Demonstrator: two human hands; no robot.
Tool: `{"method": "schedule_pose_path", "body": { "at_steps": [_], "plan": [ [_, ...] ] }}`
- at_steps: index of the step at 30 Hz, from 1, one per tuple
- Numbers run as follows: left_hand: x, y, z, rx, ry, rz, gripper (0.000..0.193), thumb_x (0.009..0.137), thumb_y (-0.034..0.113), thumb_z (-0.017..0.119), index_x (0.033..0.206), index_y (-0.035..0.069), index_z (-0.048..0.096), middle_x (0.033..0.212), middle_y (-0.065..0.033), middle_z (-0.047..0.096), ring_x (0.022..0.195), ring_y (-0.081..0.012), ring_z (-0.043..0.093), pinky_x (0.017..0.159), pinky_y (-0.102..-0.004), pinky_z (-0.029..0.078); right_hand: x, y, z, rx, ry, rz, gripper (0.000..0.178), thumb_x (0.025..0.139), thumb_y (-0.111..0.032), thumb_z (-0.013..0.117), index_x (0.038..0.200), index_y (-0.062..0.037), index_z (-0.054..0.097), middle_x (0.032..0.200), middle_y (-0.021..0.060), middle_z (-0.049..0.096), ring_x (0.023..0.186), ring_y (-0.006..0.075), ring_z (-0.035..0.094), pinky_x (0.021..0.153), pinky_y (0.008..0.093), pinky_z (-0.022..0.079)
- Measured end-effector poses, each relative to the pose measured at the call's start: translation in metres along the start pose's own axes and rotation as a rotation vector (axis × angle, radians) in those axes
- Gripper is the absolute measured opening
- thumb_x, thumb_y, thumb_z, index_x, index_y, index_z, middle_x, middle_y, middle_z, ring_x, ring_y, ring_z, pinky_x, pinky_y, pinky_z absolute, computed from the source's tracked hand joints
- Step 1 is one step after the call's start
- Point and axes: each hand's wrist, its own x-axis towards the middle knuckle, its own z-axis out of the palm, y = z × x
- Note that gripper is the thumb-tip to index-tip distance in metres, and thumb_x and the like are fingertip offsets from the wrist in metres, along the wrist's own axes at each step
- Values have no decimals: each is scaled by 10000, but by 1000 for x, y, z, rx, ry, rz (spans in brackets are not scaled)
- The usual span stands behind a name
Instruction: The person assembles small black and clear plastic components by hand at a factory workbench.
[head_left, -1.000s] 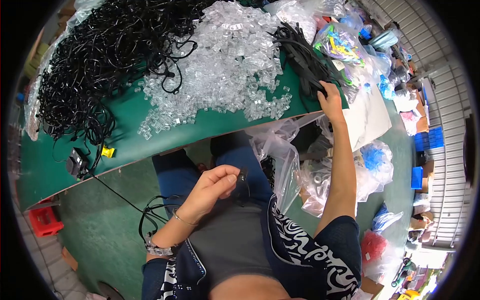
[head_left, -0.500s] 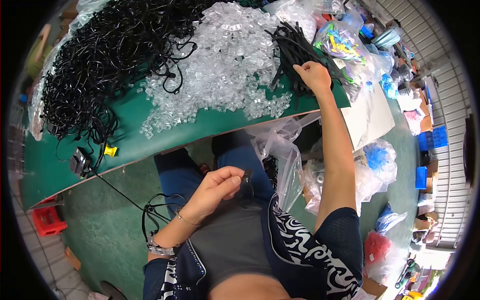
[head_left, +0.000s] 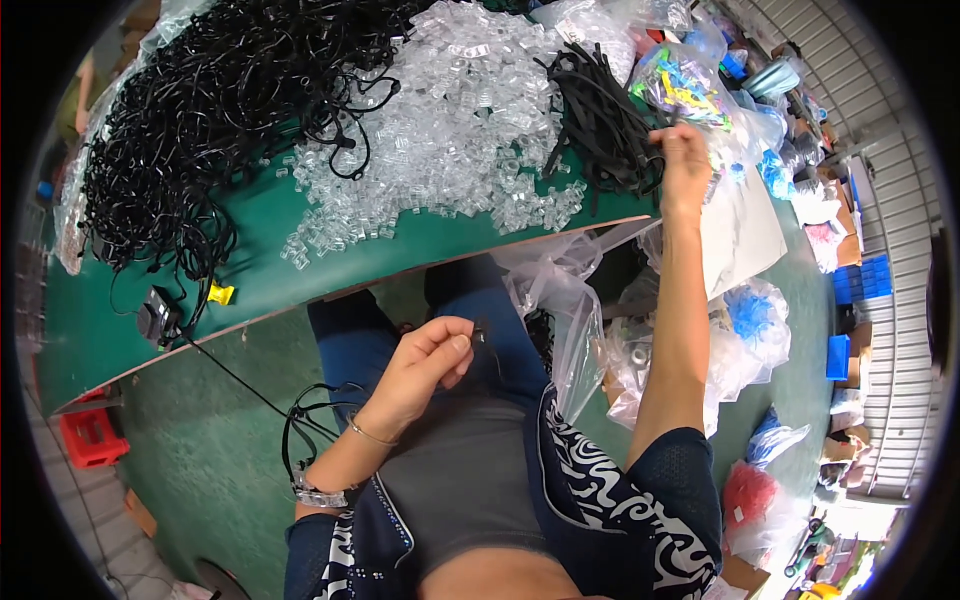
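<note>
My left hand (head_left: 425, 365) is in front of my torso above my lap, thumb and fingers pinched on a small black cord piece (head_left: 482, 335). A thin end of it hangs below the fingertips; its exact form is blurred. My right hand (head_left: 683, 165) is raised at the right end of the table, beside a bundle of flat black strips (head_left: 605, 125). Its fingers are drawn together, with a dark strip partly showing at the fingertips. Left of the bundle spreads a large heap of small clear plastic pieces (head_left: 465, 130).
Tangled black cords (head_left: 230, 110) cover the table's left part. A black device (head_left: 157, 315) with a cable and a yellow clip (head_left: 221, 294) lie near the green table's (head_left: 370, 265) front edge. Clear plastic bags (head_left: 565, 300) hang at the front right. A red crate (head_left: 92, 437) stands on the floor.
My right hand has moved right, off the middle of the black strip bundle to its right end. My left hand has shifted slightly left and up, still pinching the black cord piece.
</note>
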Motion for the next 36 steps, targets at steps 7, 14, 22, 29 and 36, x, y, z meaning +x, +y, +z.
{"method": "schedule_pose_path", "body": {
  "at_steps": [7, 14, 22, 29, 36],
  "plan": [
    [6, 0, 3, 59, 164, 201, 196, 897, 150, 514, 1052, 31, 526, 681, -5, 490, 543, -59, 387, 494, -200, 336, -76, -118, 5, -21, -277, 193, 119, 847, -79, 570, 944, -10, 559, 741, 27, 588, 596, 56, 493, 519, 182, 373],
    [6, -4, 9, 150, 283, 367, 192, 894, 103, 509, 1067, 19, 518, 748, -25, 527, 598, -62, 443, 530, -205, 385, -189, -116, 67, 329, -735, 821, 103, 844, -38, 542, 931, 16, 546, 664, 62, 588, 522, 79, 532, 466, 175, 411],
    [-1, -12, 3, 258, 282, 391, 291, 884, 76, 518, 1166, 6, 538, 809, 10, 546, 656, -43, 477, 559, -180, 392, -213, -117, 87, 427, -648, 936, 131, 880, -87, 521, 943, 22, 556, 675, 55, 584, 554, 85, 539, 491, 189, 430],
    [0, -15, -4, 719, 307, 658, 295, 844, 23, 536, 1136, -6, 565, 739, -28, 551, 614, -73, 478, 538, -199, 394, -218, -117, 95, 351, -603, 871, 103, 879, -75, 501, 898, 11, 554, 672, 28, 570, 565, 62, 535, 486, 182, 426],
    [4, -23, -11, 827, 301, 703, 294, 846, 21, 538, 1137, -2, 565, 767, -40, 557, 622, -87, 502, 532, -208, 400, -222, -109, 94, 387, -558, 938, 76, 856, -59, 516, 864, 6, 556, 633, 14, 548, 525, 51, 510, 444, 173, 394]
  ]
}}
